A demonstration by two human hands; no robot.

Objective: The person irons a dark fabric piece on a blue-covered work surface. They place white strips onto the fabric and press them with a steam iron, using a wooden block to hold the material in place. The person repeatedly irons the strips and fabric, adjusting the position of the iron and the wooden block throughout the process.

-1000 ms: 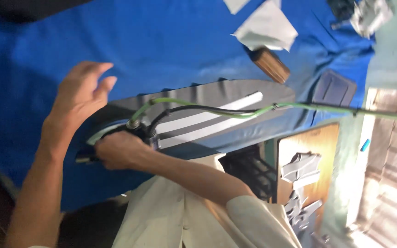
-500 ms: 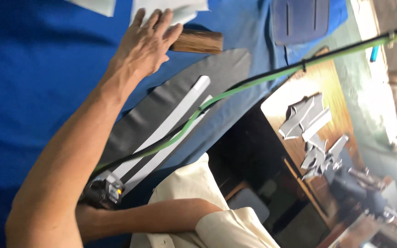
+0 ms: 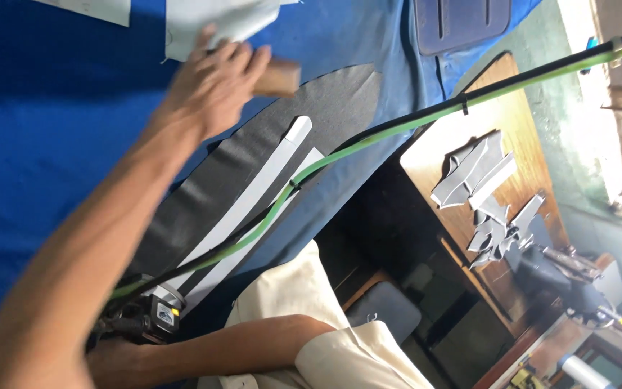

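So far two white strips lie on the dark grey cut piece; the left hand grips a small wooden block, while the right hand clutches a corded tool.

The blue cloth covering the table looks matt and softly woven. On it lies a dark grey fabric piece with a fine, rough grain, crossed by smooth pale strips (paper or tape, hard to tell). The block in the left hand looks like brown wood. The green hose is glossy plastic; the side table is varnished wood
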